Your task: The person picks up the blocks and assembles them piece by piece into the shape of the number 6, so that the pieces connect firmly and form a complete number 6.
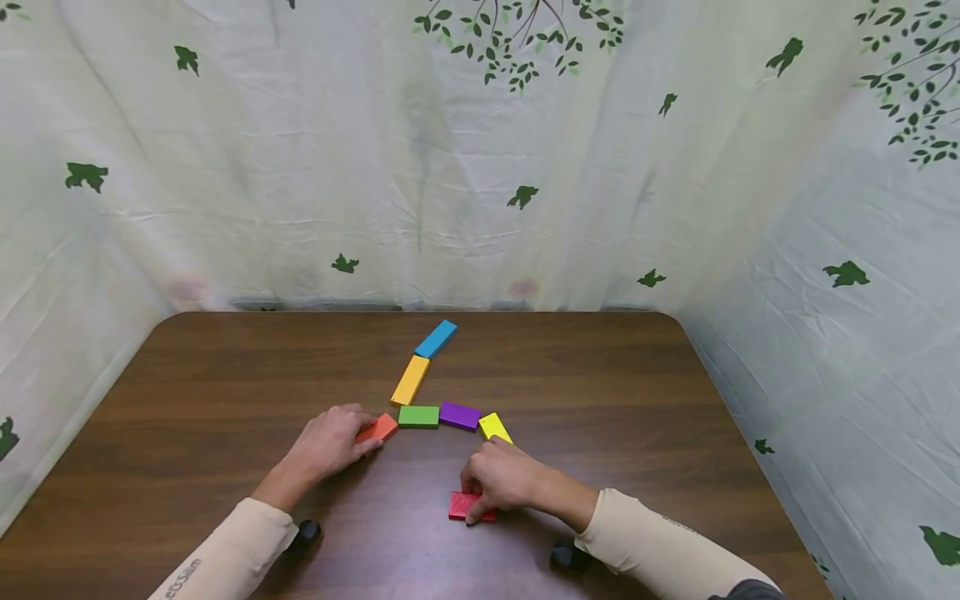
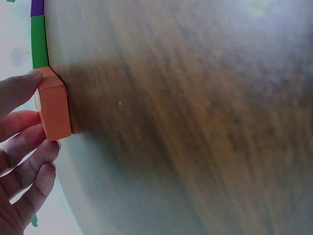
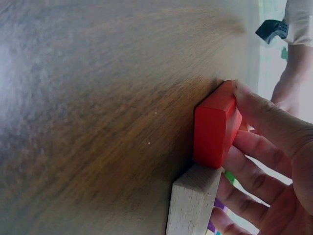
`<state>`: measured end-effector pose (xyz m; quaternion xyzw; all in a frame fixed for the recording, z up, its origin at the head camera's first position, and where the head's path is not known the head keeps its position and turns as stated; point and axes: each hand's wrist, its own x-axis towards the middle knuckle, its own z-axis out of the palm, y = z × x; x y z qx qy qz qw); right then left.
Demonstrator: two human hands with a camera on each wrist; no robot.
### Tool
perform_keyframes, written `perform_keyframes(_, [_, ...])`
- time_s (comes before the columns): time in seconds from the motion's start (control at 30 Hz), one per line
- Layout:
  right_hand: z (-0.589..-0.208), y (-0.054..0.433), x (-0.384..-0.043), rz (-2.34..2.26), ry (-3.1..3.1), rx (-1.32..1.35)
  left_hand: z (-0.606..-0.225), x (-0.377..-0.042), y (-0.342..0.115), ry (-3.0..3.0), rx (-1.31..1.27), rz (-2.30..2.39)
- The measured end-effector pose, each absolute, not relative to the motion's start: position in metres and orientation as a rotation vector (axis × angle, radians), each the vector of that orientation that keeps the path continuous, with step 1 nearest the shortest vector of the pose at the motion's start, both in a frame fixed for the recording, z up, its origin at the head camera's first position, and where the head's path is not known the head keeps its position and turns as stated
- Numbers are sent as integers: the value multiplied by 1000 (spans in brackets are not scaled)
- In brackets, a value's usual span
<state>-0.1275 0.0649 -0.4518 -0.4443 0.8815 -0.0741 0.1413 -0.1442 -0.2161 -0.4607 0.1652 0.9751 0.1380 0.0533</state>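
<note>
My left hand (image 1: 330, 442) holds an orange block (image 1: 382, 427) between thumb and fingers, at the left end of a green block (image 1: 418, 417). In the left wrist view the orange block (image 2: 55, 110) meets the green one at an angle. My right hand (image 1: 506, 475) pinches a red block (image 1: 460, 503) lying nearer to me on the table. An unpainted wooden block (image 3: 191, 203) touches the red block's end in the right wrist view; the right hand hides it from the head view. A purple block (image 1: 459, 416) and a yellow block (image 1: 495, 427), partly behind the right hand, continue from the green one.
An amber block (image 1: 410, 380) and a blue block (image 1: 436, 338) form a slanting line behind the green block. The brown wooden table (image 1: 225, 392) is bounded by pale curtains (image 1: 300, 167) with leaf prints. Dark wrist devices sit under both sleeves.
</note>
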Motion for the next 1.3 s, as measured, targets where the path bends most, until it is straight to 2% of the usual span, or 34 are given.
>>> perform_keyframes(0.53, [-451, 64, -128, -226, 2532, -1279, -463, -150, -213, 3026, 386, 429])
perform_keyframes(1.3, [-451, 64, -128, -229, 2532, -1276, -465, -150, -205, 3074, 351, 516])
